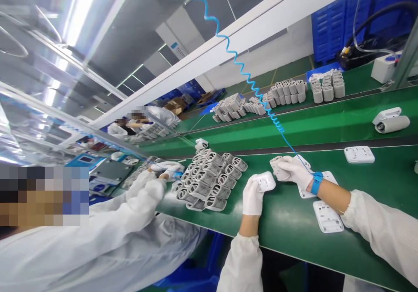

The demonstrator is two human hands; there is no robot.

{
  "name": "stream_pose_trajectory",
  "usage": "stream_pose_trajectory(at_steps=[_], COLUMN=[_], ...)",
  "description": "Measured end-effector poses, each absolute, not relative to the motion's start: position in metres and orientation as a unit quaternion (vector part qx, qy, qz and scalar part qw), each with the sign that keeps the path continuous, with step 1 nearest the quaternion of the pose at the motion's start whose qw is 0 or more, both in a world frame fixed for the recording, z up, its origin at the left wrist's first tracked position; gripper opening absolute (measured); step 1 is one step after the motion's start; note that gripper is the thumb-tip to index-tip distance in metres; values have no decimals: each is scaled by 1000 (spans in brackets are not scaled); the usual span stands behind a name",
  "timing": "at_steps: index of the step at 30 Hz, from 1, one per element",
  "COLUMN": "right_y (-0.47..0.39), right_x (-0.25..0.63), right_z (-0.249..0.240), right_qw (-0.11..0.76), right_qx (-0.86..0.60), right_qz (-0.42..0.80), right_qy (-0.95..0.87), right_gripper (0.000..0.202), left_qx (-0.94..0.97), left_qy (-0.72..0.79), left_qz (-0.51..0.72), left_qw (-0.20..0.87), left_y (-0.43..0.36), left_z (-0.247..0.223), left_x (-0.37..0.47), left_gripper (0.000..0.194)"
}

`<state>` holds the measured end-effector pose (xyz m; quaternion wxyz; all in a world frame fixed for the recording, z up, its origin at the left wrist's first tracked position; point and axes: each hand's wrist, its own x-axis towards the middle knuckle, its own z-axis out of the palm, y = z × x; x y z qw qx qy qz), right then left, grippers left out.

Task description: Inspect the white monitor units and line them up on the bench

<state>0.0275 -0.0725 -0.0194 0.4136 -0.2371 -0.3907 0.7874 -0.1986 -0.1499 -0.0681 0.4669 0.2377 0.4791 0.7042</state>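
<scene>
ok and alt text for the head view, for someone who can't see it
Gloved left hand holds a white plastic piece, gloved right hand a pale grey piece, over a green workbench. A pile of grey rolled cuffs lies to their left, beside a co-worker in white.

White-gloved L hand (252, 198) covers one end of a white rounded plastic shell (267, 181). White-gloved R hand (292, 171) hides pt of a small grey piece (277, 166); full shape unclear. A flat white plastic panel (329, 178) is partly blocked by the R forearm (335, 197). White cloth R sleeve (385, 231) runs off R edge; matching L sleeve (242, 266), off bottom. White-coated co-worker (98, 248), far L: head pixelated & cut by L edge. Blue coiled cord (243, 70) exits at top. White object (416, 166) at R edge is mostly out of frame, unidentifiable. Wall sign's (178, 50) lettering: too small to read.
</scene>
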Motion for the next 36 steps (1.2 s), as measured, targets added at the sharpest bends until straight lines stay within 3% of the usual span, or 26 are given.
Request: stream_pose_trajectory(at_steps=[4,7,12,17,20,36], right_y=[-71,-76,-75,-75,-80,-85], right_x=[8,7,14,12,8,7], right_z=[-16,-16,-18,-21,-23,-13], right_qw=[377,347,317,310,323,305], right_qx=[-229,-244,-262,-280,-267,-266], right_qz=[811,828,833,828,819,804], right_qy=[-385,-367,-369,-375,-391,-435], right_gripper=[40,54,53,55,55,62], left_qx=[102,48,145,226,269,448], left_qy=[441,411,337,343,374,443], left_qz=[734,733,741,753,751,684], left_qw=[507,540,563,514,473,368], left_y=[-145,-144,-148,-152,-156,-172], left_z=[-64,-52,-32,-23,-23,-34], left_x=[-189,-177,-162,-150,-142,-135], left_gripper=[19,13,24,59,69,67])
